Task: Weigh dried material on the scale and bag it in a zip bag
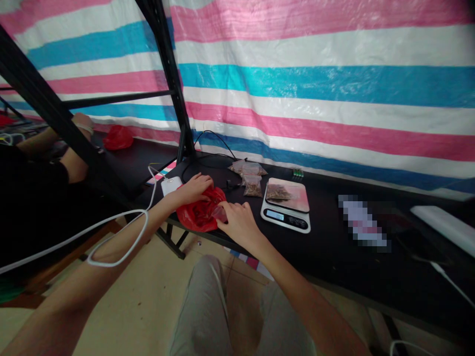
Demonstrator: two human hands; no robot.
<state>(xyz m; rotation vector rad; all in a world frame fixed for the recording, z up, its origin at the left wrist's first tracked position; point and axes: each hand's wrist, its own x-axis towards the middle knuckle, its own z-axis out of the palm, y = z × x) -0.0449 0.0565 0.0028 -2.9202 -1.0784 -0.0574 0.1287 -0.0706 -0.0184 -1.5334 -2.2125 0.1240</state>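
A red plastic bag (198,216) lies at the near edge of the black table (334,257). My left hand (195,188) rests on its upper left rim and grips the plastic. My right hand (237,220) is at the bag's right side, fingers pinched on something small and clear at the bag's opening; what it is cannot be told. To the right stands a white kitchen scale (285,213) with a small bag of brown bits (277,193) on its platform.
Several small clear bags of brown material (249,176) lie behind the red bag. A white power bank (170,185) with a white cable lies to the left. A black metal post (174,89) rises at the back. Another person's arm (74,148) and a second red bag (118,137) are at far left.
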